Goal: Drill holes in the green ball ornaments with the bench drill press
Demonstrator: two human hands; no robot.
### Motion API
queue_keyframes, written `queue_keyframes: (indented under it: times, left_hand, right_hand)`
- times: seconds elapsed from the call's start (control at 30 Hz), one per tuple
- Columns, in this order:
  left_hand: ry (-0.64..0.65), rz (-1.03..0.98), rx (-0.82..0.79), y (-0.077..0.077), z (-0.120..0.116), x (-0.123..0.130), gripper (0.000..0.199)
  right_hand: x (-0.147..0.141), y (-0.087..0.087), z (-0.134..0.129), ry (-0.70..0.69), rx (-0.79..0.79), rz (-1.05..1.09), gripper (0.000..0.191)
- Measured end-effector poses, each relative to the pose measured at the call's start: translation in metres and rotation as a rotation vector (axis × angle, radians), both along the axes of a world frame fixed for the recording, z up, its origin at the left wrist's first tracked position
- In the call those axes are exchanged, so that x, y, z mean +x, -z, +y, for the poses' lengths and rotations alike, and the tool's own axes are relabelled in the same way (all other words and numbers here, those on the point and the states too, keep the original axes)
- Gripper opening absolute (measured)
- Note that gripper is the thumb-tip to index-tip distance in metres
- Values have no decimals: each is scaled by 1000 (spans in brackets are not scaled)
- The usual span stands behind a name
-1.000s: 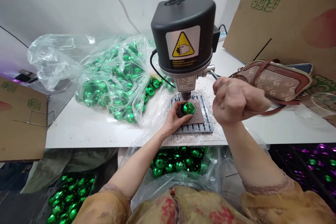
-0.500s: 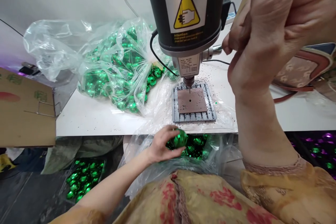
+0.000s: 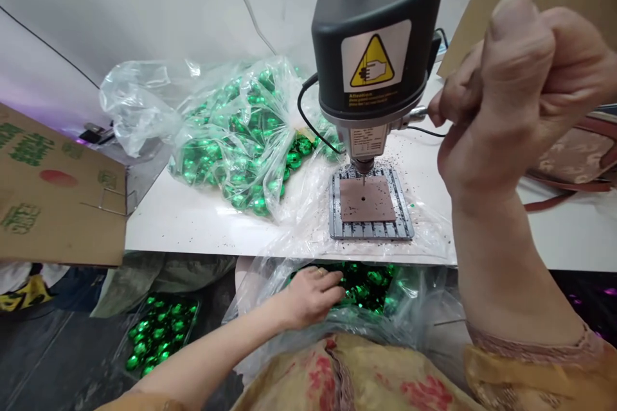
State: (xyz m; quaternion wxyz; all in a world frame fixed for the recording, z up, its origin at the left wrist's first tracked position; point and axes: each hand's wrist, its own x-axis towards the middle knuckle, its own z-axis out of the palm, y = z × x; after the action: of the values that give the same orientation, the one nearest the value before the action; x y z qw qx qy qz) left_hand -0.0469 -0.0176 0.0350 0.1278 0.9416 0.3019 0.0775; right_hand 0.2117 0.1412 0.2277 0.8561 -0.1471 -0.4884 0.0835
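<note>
At the upper right, my right hand (image 3: 506, 83) is closed around the feed handle (image 3: 417, 117) of a small black drill press (image 3: 376, 45). Its thin bit points down over a brown pad (image 3: 366, 199) with a hole, lying on the slotted metal base (image 3: 337, 231). My left hand (image 3: 315, 295) reaches palm-down over shiny green faceted balls (image 3: 369, 286) in an open clear plastic bag (image 3: 409, 308) on my lap. Its fingers are stretched out; the thumb and whatever lies under the palm are hidden.
A clear bag of green balls (image 3: 231, 135) lies on the white table (image 3: 193, 231) left of the press. A cardboard box (image 3: 62, 192) stands at the left, a tub of green balls (image 3: 161, 334) on the floor. Dark shavings are scattered around the base.
My left hand, which held a green ball near the table edge, has lowered into the lap bag; that ball no longer shows in it. My right hand still grips the handle. The view has shifted.
</note>
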Motion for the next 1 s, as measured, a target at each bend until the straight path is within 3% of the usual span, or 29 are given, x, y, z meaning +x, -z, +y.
queue_keyframes:
  times: [0.03,0.1,0.2,0.27,0.33,0.47,0.57,0.67,0.77,0.83,0.9,1.0]
  left_hand:
    - [-17,-161,68,-13,18,-2,31]
    - [-200,-399,195,-36,68,-5,27]
    - [-517,-419,275,-58,162,-4,26]
    - [-651,-266,293,-61,220,0,30]
    - [-685,-106,257,-57,264,5,35]
    - [-651,-30,195,-46,307,12,37]
    - [-666,-53,187,-46,314,10,40]
    - [-700,-146,175,-51,306,5,42]
    - [-792,-550,61,-59,276,4,44]
    - [-782,-904,-161,-65,247,9,48]
    - [-689,-1175,-462,-71,215,19,52]
    - [-590,-1354,-819,-72,177,39,52]
  right_hand:
    - [0,1,0,2,-11,-4,43]
    - [1,2,0,15,-6,-5,42]
    - [1,3,2,38,19,21,43]
    - [0,3,2,41,4,25,44]
    - [-1,3,1,46,-17,17,44]
    - [-2,3,-3,77,-35,25,49]
    - [-1,3,-2,82,-50,27,55]
    - [1,5,0,70,-36,8,57]
    - [2,6,2,53,0,-13,57]
    - [1,6,0,46,-3,-18,56]
    - [0,5,-3,36,-28,-24,55]
    - [-1,3,-6,49,-34,-18,50]
